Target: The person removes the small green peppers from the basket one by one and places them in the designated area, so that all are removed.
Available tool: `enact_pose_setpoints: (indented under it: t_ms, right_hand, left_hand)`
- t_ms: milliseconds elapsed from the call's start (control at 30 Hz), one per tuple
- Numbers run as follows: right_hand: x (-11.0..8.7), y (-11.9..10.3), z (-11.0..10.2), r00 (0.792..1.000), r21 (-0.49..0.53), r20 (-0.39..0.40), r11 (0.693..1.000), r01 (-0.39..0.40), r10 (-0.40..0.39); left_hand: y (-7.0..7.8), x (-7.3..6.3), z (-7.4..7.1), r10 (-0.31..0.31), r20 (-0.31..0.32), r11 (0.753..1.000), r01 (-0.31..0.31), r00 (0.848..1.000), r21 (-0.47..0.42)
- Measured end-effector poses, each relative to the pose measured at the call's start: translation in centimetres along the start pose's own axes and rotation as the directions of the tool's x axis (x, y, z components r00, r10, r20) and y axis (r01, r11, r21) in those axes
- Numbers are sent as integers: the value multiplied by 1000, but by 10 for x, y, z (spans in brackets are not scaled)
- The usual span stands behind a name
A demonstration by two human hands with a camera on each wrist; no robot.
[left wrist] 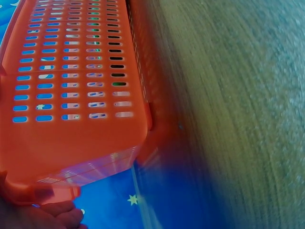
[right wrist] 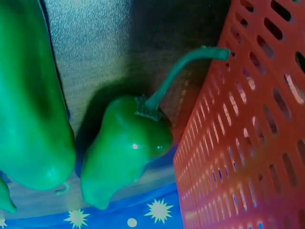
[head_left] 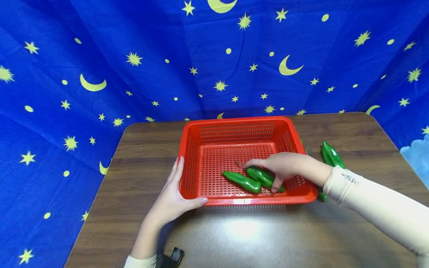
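Note:
A red plastic basket (head_left: 234, 201) with slotted walls stands on the table. At its front left corner my left hand (head_left: 169, 203) holds the rim, thumb along the front edge and fingers against the left side. Inside the basket, my right hand (head_left: 285, 167) grips a green pepper (head_left: 259, 175) between thumb and fingers. Just left of that pepper lies another green pepper (head_left: 242, 181) on the basket floor. In the right wrist view a green pepper (right wrist: 124, 152) with a curved stem lies outside, beside the basket wall (right wrist: 238, 143).
More green peppers lie right of the basket, one of them (head_left: 331, 154) partly behind my right forearm. A large pepper (right wrist: 33, 105) fills the left of the right wrist view. The wooden table (head_left: 140, 167) meets a blue star-patterned cloth (head_left: 187, 85) behind.

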State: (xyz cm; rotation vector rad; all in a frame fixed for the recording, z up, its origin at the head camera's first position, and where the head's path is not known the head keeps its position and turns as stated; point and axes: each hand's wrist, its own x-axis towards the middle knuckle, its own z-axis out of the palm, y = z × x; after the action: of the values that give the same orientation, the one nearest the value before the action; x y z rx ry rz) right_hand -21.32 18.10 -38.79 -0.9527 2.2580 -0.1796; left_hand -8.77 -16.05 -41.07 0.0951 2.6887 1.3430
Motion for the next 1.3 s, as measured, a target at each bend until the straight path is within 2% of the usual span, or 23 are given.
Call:
enact_pose_setpoints:
  t_ms: [133,400,867,1067,1300]
  right_hand:
    - [1,-2,4,1000,22,6,1000,19,-20]
    - [0,-3,6,999,2,-3,999,35,-35]
    - [3,-4,3,997,41,77,999,18,-21]
    - [1,-4,6,999,58,28,998,37,-39]
    - [-4,-1,1,999,77,-25,997,22,-20]
  left_hand:
    - [0,-1,0,-8,6,1000,8,1000,-4]
    - [0,-1,0,-1,1,1000,1,1000,-5]
    - [0,0,-1,30,0,999,-30,1000,-22]
    - [1,-1,0,15,0,1000,-15,1000,-27]
    - [1,-2,0,4,-8,1000,-4,1000,6]
